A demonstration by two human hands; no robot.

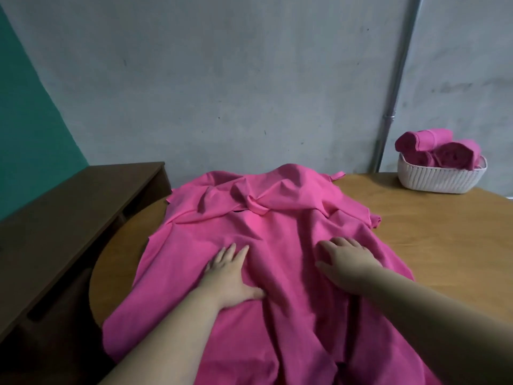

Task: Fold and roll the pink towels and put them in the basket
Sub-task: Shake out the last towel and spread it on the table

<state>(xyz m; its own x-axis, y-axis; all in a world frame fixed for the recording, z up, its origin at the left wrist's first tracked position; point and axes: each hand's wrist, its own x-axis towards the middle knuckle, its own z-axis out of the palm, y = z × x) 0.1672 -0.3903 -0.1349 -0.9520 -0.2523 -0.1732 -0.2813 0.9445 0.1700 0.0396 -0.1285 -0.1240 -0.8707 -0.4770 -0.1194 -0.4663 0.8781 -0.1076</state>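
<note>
Round wooden table, smooth tan top, and most of it is buried under soft, crumpled pink towels, bunched into ridges at the far end. Dark brown boxy shelf sits just left of it. Far right corner has a ribbed white oval basket holding fuzzy rolled towels. Left hand and right hand both lie flat on the cloth, fingers straight and pressing, gripping nothing.
</note>
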